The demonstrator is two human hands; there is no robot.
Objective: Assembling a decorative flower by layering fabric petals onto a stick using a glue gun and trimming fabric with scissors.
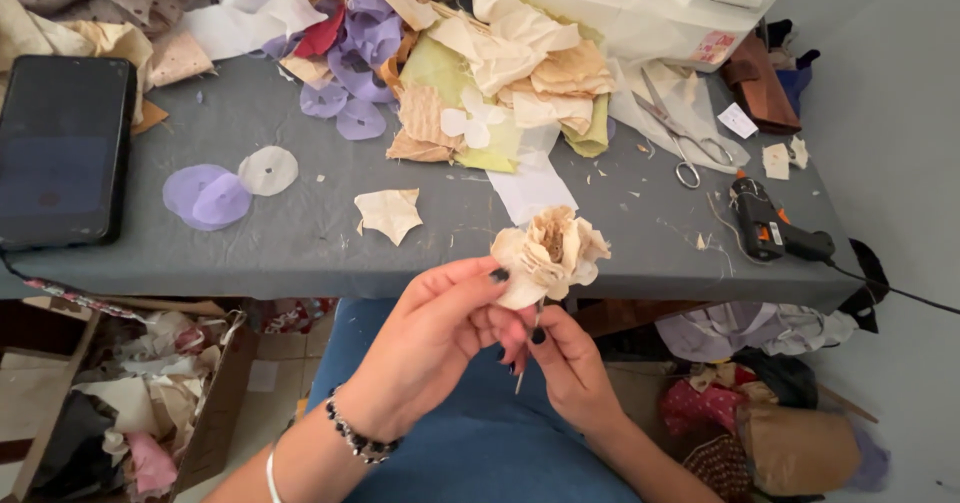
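A cream and tan fabric flower [550,251] on a thin stick is held up just in front of the grey table's edge [300,263]. My left hand [435,338] grips the flower's base from the left, fingers curled under the petals. Below and to the right, my right hand [568,363] pinches the stick under the flower. A loose cream petal piece [390,213] lies on the table left of the flower.
Purple and white fabric circles [215,191] and a dark tablet [62,148] lie at left. A heap of fabric scraps [480,63] sits before a white sewing machine [640,3]. Scissors [680,138] and a black glue gun [770,228] lie at right. Scrap boxes stand below.
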